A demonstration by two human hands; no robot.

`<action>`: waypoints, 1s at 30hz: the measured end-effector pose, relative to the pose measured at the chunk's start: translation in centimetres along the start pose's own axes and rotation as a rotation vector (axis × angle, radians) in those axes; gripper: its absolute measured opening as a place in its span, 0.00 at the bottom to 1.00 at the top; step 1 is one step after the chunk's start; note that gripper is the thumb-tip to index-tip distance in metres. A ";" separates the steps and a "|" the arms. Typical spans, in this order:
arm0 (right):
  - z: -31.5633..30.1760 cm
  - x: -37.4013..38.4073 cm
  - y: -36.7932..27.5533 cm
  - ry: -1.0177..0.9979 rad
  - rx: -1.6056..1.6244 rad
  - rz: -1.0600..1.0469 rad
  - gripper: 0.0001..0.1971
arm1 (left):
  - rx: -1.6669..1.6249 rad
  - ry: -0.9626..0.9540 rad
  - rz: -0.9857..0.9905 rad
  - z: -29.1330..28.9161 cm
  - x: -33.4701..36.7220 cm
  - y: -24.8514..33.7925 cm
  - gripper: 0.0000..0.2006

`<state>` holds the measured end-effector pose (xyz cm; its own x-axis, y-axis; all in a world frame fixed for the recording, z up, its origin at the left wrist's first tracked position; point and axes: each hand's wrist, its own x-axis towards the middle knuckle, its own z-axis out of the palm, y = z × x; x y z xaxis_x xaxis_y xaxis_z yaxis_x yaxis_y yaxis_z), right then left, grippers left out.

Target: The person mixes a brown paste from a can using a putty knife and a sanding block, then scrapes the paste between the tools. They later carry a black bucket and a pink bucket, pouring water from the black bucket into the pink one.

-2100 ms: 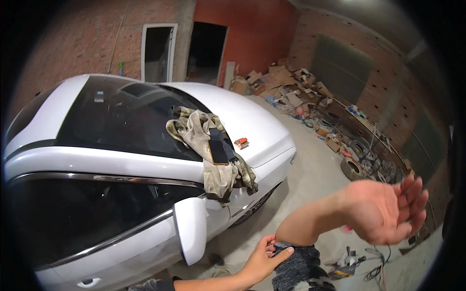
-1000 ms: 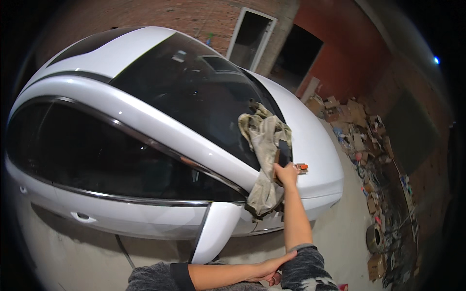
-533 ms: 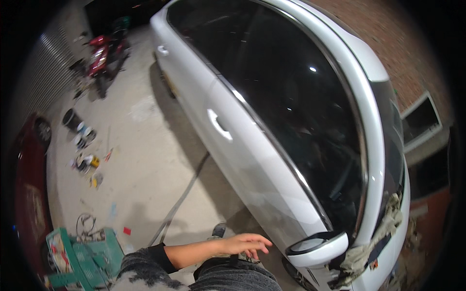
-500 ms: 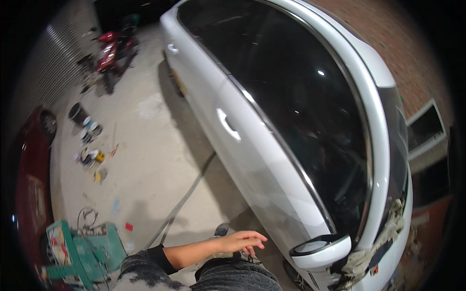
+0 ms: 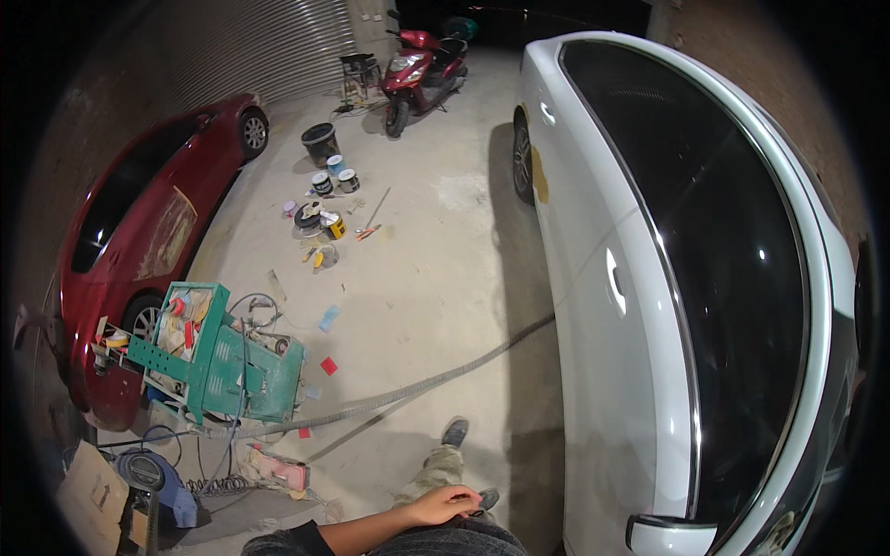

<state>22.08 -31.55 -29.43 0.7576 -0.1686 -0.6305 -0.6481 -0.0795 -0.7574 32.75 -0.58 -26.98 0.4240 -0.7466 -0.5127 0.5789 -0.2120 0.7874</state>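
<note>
We see the pale floor (image 5: 436, 315) run as a lane, near to far, between 2 cars. The white car (image 5: 603, 398) fills the right, its lower edge bounding the lane; the red car (image 5: 167, 236) lines the left. A red scooter (image 5: 422, 79) stands far off, a green machine (image 5: 264, 371) near left, and a grey hose (image 5: 443, 373) crosses toward the white car. Near us, our left hand (image 5: 443, 506) is well apart from the white car, fingers bent; we cannot tell whether they hold anything.
</note>
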 end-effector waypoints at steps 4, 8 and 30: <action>4.2 5.9 -4.4 -0.184 -0.149 -0.035 0.32 | -0.077 0.150 -0.026 -5.8 0.8 0.7 0.17; 7.6 11.7 -7.7 -0.313 -0.280 0.001 0.30 | -0.073 0.190 0.068 -12.9 2.7 2.1 0.18; 9.7 47.6 -29.0 -0.521 -0.524 -0.073 0.20 | -0.049 0.669 0.084 -43.5 11.9 17.6 0.18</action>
<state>77.72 -27.72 -39.11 0.6546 0.3323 -0.6790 -0.4482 -0.5528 -0.7025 78.27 14.27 -34.16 0.7995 -0.2048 -0.5646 0.5496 -0.1296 0.8253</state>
